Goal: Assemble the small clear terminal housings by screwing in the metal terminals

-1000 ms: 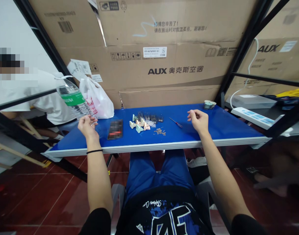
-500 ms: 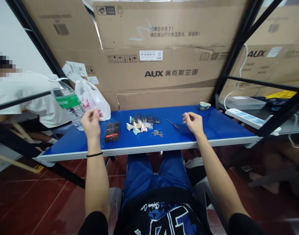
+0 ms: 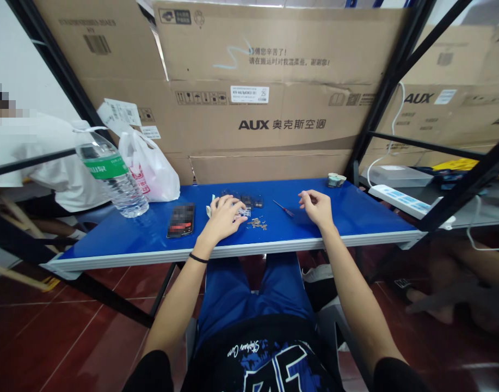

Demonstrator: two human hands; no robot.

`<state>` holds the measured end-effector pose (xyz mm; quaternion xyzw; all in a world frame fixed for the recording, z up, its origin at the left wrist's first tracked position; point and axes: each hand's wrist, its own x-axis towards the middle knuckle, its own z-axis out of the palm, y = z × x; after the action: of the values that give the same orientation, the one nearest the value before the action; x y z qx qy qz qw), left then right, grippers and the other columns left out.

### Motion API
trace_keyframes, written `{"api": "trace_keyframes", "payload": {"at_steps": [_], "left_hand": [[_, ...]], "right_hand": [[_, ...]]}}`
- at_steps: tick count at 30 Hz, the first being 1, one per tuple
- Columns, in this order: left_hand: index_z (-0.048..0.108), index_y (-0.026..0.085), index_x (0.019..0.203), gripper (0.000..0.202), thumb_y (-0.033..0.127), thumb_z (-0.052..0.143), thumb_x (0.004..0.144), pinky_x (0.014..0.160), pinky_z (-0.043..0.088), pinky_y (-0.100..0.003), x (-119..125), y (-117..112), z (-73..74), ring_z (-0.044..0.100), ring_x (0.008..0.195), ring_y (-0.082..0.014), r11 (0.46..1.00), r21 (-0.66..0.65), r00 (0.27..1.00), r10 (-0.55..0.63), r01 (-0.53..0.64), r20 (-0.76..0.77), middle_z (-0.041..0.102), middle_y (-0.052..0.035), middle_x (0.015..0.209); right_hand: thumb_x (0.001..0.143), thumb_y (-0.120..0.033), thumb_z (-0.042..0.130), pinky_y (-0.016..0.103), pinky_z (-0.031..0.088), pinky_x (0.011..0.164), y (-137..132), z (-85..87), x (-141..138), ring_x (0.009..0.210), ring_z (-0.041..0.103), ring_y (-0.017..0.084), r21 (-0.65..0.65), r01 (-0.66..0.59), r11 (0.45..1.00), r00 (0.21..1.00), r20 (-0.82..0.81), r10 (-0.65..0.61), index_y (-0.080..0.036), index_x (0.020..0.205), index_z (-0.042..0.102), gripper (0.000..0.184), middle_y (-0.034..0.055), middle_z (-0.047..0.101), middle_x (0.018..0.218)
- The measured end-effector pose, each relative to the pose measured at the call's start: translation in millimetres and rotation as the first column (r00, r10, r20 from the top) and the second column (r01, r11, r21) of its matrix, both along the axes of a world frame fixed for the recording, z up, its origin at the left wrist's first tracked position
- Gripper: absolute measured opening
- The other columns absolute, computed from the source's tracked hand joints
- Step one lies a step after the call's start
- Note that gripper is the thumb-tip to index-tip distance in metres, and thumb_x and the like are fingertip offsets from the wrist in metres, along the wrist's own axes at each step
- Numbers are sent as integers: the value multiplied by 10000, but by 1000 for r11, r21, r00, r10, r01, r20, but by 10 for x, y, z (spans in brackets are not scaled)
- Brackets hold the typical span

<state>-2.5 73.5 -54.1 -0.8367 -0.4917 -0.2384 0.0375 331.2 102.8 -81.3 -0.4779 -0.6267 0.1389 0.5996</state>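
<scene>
Parts (image 3: pixel 252 201) loose on the desk (image 3: pixel 355 218), partly under left hand (image 3: pixel 225 215), fingers spread, seemingly resting on them. Right hand (image 3: pixel 316 206) half-curled, holding nothing, beside untouched screwdriver (image 3: pixel 282 207). Screws (image 3: pixel 257 222) scattered; nothing visibly assembled yet.

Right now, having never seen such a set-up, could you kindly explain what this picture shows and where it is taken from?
No machine here: a camera on a person's head looks down at their own bare hands at a blue table. The left hand lies spread over a pile of small parts; the right hand rests loosely curled near a thin screwdriver, and I cannot tell whether it holds anything. Also on the table: a phone, a water bottle, a white plastic bag and tiny metal bits. Cardboard boxes stand behind; another person sits at the left.
</scene>
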Motion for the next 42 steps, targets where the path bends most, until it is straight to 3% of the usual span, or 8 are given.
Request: {"api": "trace_keyframes", "payload": {"at_steps": [6,16,23,29,32,36,42], "left_hand": [[795,290,1133,236,411,623,1025,1263,178,-722,39,42,-99,455,1488,-391,1000,13,995,22,-21,-95,697,-124,1412],[806,314,1109,193,404,677,998,1270,142,-754,45,72,-138,502,1418,-389,1000,17,996,23,-22,-87,760,-112,1248],[783,299,1175,216,348,681,991,1283,170,-717,70,58,-91,549,1334,-361,997,72,997,40,-35,-69,732,-122,1211],[773,308,1166,203,304,641,1012,1231,284,-627,56,-50,65,547,1341,-352,986,160,999,37,-43,39,719,-105,1252],[766,305,1196,210,315,642,1027,1192,324,-584,58,-142,147,556,1335,-337,981,193,997,-10,-6,79,715,-101,1260],[756,312,1226,216,341,636,1050,1174,352,-528,143,-273,211,567,1314,-300,967,219,979,-159,128,131,708,-76,1282],[758,297,1236,222,337,643,1051,1154,374,-512,297,-402,227,579,1293,-298,945,212,942,-287,249,174,706,-76,1265]], "right_hand": [[950,-677,587,297,567,595,-16,23,-17,594,709,189,-12,-9,1000,1000,0,9,-197,825,743,520,53,738,695],[943,-707,589,302,555,599,8,10,-10,587,705,190,-20,-17,1000,1000,10,18,-202,823,742,541,51,735,689],[947,-667,601,307,548,610,-9,25,-9,592,700,189,-22,-23,999,1000,3,23,-201,825,739,501,46,730,689],[958,-648,598,310,566,611,-81,71,-90,601,704,191,-12,-54,998,998,-18,54,-195,837,739,490,49,723,686],[975,-609,606,317,600,655,-225,123,-192,661,739,197,-29,-150,988,988,21,150,-196,902,766,449,60,763,763],[971,-471,691,333,640,748,-485,243,-358,893,786,222,-34,-331,943,926,178,332,-215,1160,769,328,91,803,1049],[884,-401,835,346,699,800,-718,344,-687,963,803,219,-50,-507,860,851,126,509,-241,1339,678,508,104,763,1214]]}}
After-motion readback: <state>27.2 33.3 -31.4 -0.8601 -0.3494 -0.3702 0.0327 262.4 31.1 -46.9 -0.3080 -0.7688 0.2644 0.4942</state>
